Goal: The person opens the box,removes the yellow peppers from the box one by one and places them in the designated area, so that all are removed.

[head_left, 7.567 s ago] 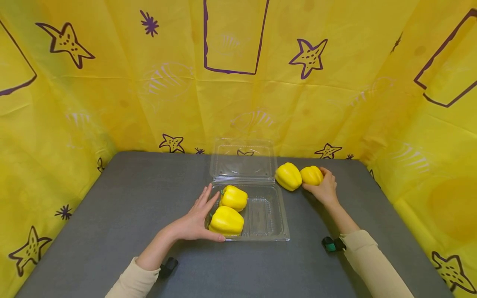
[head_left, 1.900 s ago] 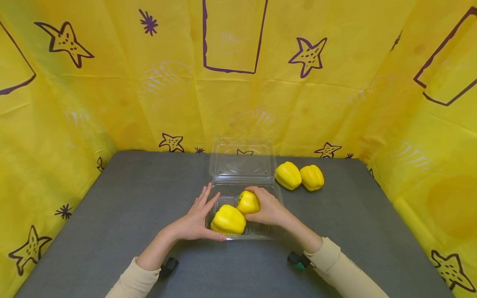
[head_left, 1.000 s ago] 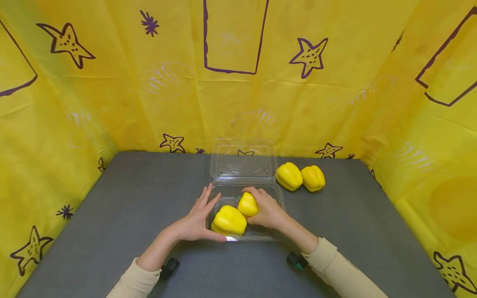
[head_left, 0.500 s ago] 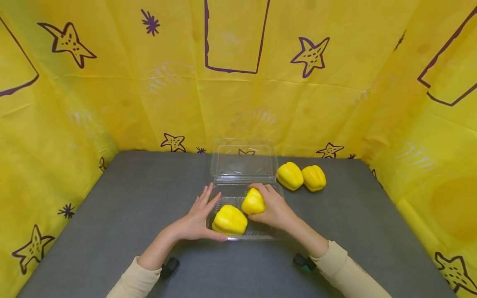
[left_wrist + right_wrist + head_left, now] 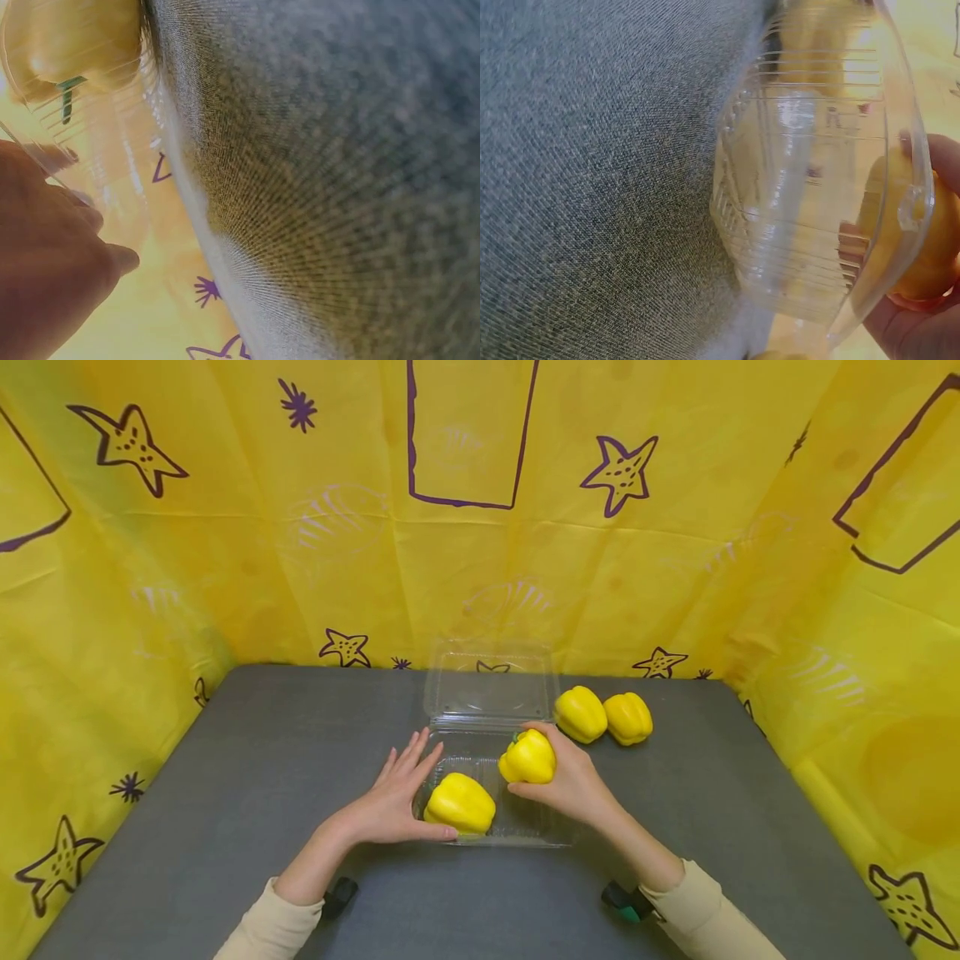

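In the head view my right hand (image 5: 576,781) grips a yellow bell pepper (image 5: 528,757), its green stem toward the back, raised over the right half of a clear plastic clamshell container (image 5: 517,841). A second bell pepper (image 5: 459,804) lies in the container's front left part. My left hand (image 5: 390,806) rests along the left side with fingers spread and straight, thumb at the front rim. In the right wrist view the gripped pepper (image 5: 934,255) shows partly through the clear wall (image 5: 802,247). Through the plastic in the left wrist view shows a pepper with a green stem (image 5: 67,94).
Behind the container's base its hinged lid (image 5: 491,693) stands open. Two more yellow peppers, a larger one (image 5: 581,714) and a smaller one (image 5: 628,718), lie side by side to the right of the lid. A yellow patterned cloth (image 5: 480,568) hangs behind the grey table (image 5: 315,735).
My right hand has left the small pepper at the right, taken hold of the container's rear pepper and lifted it rightward. The left hand has stayed in place.
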The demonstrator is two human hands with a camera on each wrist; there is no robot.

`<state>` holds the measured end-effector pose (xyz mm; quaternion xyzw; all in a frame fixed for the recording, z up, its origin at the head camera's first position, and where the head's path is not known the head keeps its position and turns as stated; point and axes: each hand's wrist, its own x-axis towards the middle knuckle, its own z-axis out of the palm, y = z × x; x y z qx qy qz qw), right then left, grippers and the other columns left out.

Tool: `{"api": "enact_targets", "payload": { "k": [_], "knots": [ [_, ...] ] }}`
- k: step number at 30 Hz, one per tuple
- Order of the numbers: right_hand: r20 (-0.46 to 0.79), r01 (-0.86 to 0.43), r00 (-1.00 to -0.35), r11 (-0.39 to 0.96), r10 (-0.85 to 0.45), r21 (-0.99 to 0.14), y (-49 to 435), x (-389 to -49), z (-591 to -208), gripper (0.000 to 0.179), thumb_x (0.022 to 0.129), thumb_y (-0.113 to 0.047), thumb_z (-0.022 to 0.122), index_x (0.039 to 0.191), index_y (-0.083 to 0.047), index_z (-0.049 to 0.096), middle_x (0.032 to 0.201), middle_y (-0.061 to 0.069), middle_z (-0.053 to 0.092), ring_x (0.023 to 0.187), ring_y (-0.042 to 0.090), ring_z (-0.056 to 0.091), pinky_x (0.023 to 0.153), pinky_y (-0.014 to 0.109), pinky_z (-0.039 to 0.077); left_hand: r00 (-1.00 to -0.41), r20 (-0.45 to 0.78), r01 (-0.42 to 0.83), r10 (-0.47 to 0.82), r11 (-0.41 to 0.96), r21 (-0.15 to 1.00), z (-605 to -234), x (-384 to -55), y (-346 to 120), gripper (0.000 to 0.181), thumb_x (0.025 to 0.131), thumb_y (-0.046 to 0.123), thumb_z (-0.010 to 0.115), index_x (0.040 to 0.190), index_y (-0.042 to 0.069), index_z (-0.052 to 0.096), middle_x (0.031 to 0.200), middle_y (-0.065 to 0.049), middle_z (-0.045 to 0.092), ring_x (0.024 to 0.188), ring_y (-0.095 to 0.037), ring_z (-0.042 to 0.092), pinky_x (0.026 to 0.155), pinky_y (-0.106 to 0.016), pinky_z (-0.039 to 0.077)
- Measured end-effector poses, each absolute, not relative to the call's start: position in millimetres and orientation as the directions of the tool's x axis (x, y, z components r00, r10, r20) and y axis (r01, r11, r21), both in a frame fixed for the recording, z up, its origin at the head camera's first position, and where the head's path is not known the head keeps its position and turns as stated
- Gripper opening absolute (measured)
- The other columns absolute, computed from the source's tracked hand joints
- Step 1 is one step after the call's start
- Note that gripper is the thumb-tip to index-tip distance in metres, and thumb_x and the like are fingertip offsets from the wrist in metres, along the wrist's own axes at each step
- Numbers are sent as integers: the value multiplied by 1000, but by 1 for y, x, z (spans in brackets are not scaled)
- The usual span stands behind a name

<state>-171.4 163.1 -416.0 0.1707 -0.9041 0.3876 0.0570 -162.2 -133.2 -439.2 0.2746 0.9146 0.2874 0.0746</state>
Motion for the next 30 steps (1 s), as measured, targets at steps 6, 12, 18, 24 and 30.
{"api": "enact_targets", "payload": {
  "k": [6, 12, 18, 24, 30],
  "knots": [
    [233, -316, -949, 640, -214, -701, 169, -168, -413, 84, 64, -33, 92, 136, -25, 49, 117, 1, 62, 93, 18, 60, 77, 37, 51, -843, 60, 488, 534, 714, 502, -439, -161, -131, 123, 68, 78, 66, 158, 13, 12, 163, -9, -6, 149, -28, -4, 112, -63, -2],
    [193, -257, -966, 624, -170, -738, 176, -165, -411, 84, 65, -36, 91, 136, -29, 48, 115, 4, 63, 91, 20, 60, 75, 37, 50, -848, 62, 491, 526, 739, 462, -439, -160, -128, 124, 68, 83, 60, 158, 15, 9, 163, -5, -9, 149, -24, -7, 113, -61, -4],
    [131, -172, -985, 590, -111, -789, 186, -162, -407, 85, 66, -37, 90, 138, -32, 45, 118, 5, 61, 91, 22, 59, 74, 35, 51, -853, 52, 487, 520, 754, 441, -440, -158, -127, 123, 69, 87, 54, 158, 17, 5, 163, -2, -9, 148, -20, -9, 113, -59, -5],
    [120, -122, -992, 588, -42, -800, 199, -161, -407, 83, 68, -37, 89, 138, -30, 45, 120, 9, 61, 93, 25, 59, 74, 36, 50, -850, 53, 490, 524, 751, 443, -440, -158, -126, 123, 70, 86, 54, 158, 16, 5, 164, -3, -7, 149, -22, -7, 113, -60, -6],
    [98, -78, -995, 595, 1, -800, 212, -163, -408, 84, 71, -39, 87, 141, -29, 42, 121, 13, 59, 96, 28, 59, 76, 37, 48, -847, 57, 494, 528, 745, 448, -440, -157, -126, 124, 69, 86, 55, 158, 14, 6, 163, -3, -7, 149, -24, -5, 113, -61, -6]
  ]
}}
